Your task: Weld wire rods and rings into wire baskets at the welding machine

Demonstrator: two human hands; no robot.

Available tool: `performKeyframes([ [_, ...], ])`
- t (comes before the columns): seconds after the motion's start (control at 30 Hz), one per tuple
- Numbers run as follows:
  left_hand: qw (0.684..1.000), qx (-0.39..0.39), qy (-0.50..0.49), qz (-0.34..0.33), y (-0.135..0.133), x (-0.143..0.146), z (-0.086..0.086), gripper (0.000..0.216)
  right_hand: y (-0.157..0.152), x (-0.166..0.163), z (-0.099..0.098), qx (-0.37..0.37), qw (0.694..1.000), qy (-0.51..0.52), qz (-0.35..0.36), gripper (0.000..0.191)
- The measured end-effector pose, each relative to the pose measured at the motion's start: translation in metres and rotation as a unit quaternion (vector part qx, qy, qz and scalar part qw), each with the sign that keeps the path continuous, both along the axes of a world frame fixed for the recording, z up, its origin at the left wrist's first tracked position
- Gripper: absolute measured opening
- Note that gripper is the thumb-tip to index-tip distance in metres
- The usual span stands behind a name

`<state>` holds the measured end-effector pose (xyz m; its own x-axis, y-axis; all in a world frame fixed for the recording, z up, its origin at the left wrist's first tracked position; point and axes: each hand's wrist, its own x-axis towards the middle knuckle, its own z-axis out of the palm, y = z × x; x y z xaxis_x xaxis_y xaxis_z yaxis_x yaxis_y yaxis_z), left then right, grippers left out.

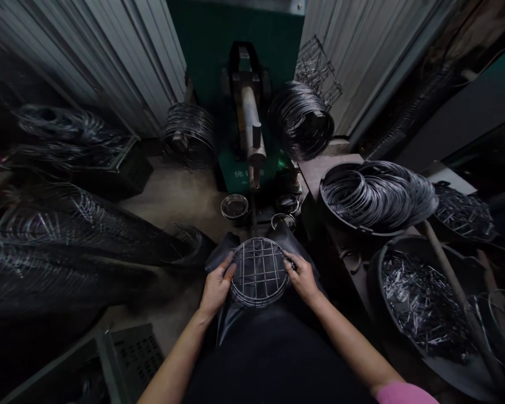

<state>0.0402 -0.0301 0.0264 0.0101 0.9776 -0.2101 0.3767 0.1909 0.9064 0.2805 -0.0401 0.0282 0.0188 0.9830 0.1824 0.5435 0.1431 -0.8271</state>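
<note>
Between my two hands, above my lap, is a round wire rack (pixel 260 272) with crossing wires inside its rim. My left hand (pixel 219 283) grips its left edge, thumb on top. On the opposite edge my right hand (pixel 302 276) has its fingers closed round the rim. Ahead of the rack a machine arm (pixel 252 120) with a downward tip (pixel 255 178) juts out from a green machine (pixel 206 50). The undersides of the rack and of my fingers are hidden.
On the right, a basin (pixel 340 221) holds many wire rings (pixel 387 193), and another basin (pixel 376 292) holds short wire pieces (pixel 421 303). Wire stacks (pixel 88 224) stand at left, above a green crate (pixel 137 353). Wire coils (pixel 303 120) flank the machine.
</note>
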Motion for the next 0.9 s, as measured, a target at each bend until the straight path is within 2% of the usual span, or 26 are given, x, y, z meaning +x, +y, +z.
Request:
performKeyframes([
  [0.13, 1.0, -0.004, 0.003, -0.014, 0.001, -0.002, 0.003, 0.056, 0.001, 0.002, -0.001, -0.007, 1.0, -0.003, 0.004, 0.032],
  [0.23, 0.995, -0.028, 0.032, -0.086, 0.001, -0.011, 0.009, 0.066, 0.001, 0.007, 0.003, -0.035, 0.999, 0.001, 0.028, 0.033],
  [0.3, 0.986, -0.039, 0.08, -0.143, 0.0, -0.017, 0.014, 0.081, 0.0, 0.012, 0.007, -0.064, 0.996, 0.0, 0.062, 0.039],
  [0.4, 0.967, -0.018, 0.175, -0.186, -0.002, -0.019, 0.018, 0.113, -0.003, 0.017, 0.013, -0.097, 0.989, -0.024, 0.105, 0.068],
  [0.47, 0.955, 0.002, 0.223, -0.193, -0.004, -0.016, 0.019, 0.123, -0.006, 0.017, 0.015, -0.114, 0.986, -0.042, 0.116, 0.085],
  [0.53, 0.947, 0.008, 0.258, -0.193, -0.005, -0.012, 0.018, 0.125, -0.008, 0.017, 0.015, -0.132, 0.983, -0.055, 0.112, 0.091],
  [0.73, 0.938, -0.003, 0.296, -0.179, -0.01, -0.004, 0.015, 0.122, -0.011, 0.014, 0.01, -0.164, 0.98, -0.056, 0.093, 0.091],
  [0.9, 0.957, 0.001, 0.228, -0.179, -0.013, -0.01, 0.002, 0.122, -0.009, 0.02, 0.015, -0.186, 0.978, 0.019, 0.096, 0.085],
])
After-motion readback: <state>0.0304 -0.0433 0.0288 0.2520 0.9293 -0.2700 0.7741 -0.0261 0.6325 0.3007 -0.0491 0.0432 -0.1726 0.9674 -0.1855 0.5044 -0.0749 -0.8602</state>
